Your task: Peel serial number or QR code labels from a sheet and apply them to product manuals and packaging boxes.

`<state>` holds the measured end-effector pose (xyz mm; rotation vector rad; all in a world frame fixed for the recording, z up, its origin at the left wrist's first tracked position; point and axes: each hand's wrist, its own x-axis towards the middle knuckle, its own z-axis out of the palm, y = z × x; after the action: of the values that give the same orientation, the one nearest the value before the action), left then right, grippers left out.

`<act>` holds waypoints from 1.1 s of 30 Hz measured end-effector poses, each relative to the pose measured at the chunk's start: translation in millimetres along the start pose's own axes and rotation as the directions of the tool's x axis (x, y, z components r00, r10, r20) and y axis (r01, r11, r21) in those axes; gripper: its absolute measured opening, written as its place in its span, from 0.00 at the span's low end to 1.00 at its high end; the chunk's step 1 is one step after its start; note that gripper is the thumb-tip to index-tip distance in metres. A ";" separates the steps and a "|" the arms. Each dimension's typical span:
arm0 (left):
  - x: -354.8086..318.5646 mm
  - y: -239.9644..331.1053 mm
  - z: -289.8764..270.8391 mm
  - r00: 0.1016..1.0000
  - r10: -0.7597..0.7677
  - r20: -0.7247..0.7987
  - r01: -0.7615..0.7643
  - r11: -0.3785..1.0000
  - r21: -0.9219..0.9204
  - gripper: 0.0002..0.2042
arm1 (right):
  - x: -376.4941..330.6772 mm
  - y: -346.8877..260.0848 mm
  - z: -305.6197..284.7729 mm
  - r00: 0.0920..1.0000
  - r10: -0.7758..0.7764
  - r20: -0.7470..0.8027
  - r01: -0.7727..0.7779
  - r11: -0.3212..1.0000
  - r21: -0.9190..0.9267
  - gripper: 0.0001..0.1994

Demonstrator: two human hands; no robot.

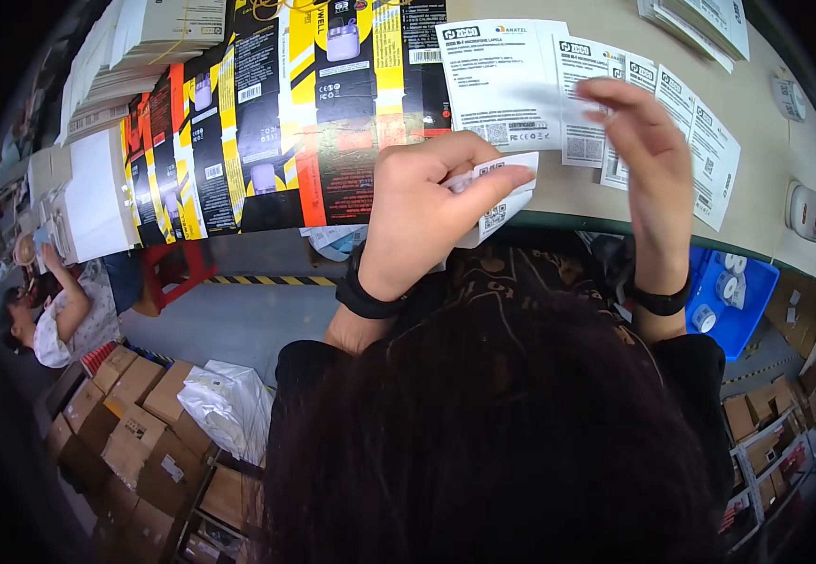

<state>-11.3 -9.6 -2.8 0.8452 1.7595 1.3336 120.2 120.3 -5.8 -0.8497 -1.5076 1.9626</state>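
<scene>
My left hand [417,202] is closed round a small stack of folded white leaflets [505,202], thumb pressed on top; square printed codes show on them. Beyond it, a fanned row of white printed leaflets [502,80] lies across the table. Over the middle of that row hovers my right hand [651,155], slightly blurred, with thumb and fingers apart and nothing visible between them. Left of the leaflets lie overlapping flat printed box sheets [337,113] in black, yellow and red, close to my left hand.
Paper stacks [98,70] rise at the table's far left; another stack [699,23] lies at the far right. A white device [806,211] sits at the right edge. Below the table is a blue bin [732,296] with white rolls. Cardboard boxes [140,442] and another person [70,305] are at left.
</scene>
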 end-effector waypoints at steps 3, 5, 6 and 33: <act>1.3 3.5 3.3 0.998 0.029 -0.058 -0.032 0.998 -0.048 0.08 | -2.0 3.1 3.3 0.991 0.059 0.119 -0.056 0.998 -0.032 0.05; 1.6 4.6 4.3 0.991 0.087 -0.101 -0.091 0.995 -0.035 0.08 | -3.8 7.4 4.5 0.958 0.045 0.285 -0.012 0.993 -0.119 0.04; 1.5 4.3 3.9 0.991 0.087 -0.100 -0.090 0.995 -0.035 0.08 | -3.8 7.5 4.6 0.958 0.046 0.283 -0.012 0.993 -0.119 0.04; 15.9 -3.9 3.0 0.844 0.536 -0.037 -0.434 0.722 0.539 0.07 | -11.9 6.9 15.3 0.946 -0.035 0.323 0.187 0.872 -0.452 0.34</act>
<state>-16.8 4.5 -9.9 1.6254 2.1903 1.3039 116.7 100.1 -7.7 -0.6391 -2.2343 1.7120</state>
